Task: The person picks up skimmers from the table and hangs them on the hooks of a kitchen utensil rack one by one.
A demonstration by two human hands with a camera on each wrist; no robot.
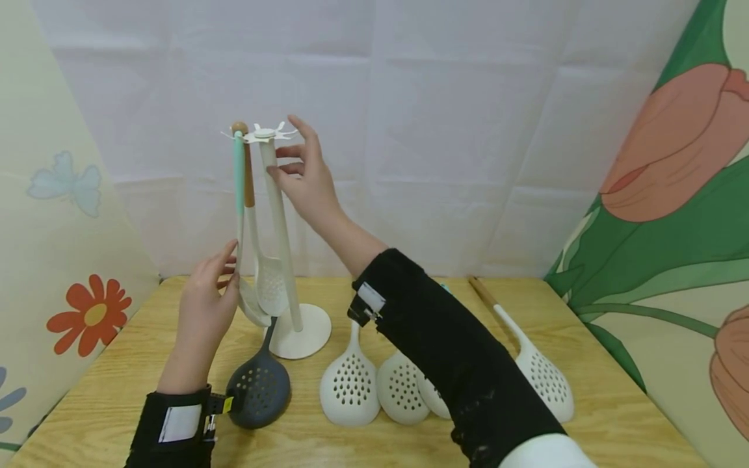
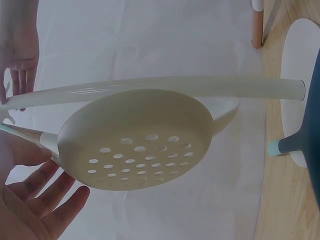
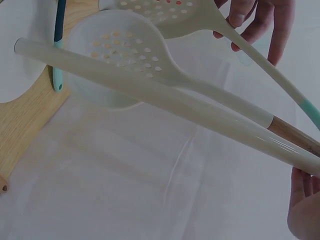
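- Where the two hands meet the rack, the mint-handled skimmer [image 1: 239,195] hangs straight down between them, its long axis upright and parallel to the stand pole [image 1: 279,221], hooked at the top on the star-shaped hanger [image 1: 264,134].
- The left hand [image 1: 207,305] is the nearer to the skimmer's lower end: thumb and fingers pinch the shaft just above the bowl, forearm rising from below.
- The right hand [image 1: 304,179] sits higher, beside the pole just under the hanger; its fingers are straight and spread, fingertips touching the pole, curled round nothing.
- A second skimmer with a wooden grip [image 1: 249,188] hangs just beside the first, between it and the pole; the two perforated bowls overlap near the left hand, as the left-wrist view shows [image 2: 132,142].
- Below the left wrist a dark skimmer [image 1: 259,389] lies flat on the desk [image 1: 614,416]; under the right forearm lie white skimmers [image 1: 351,390], well apart from both hands.
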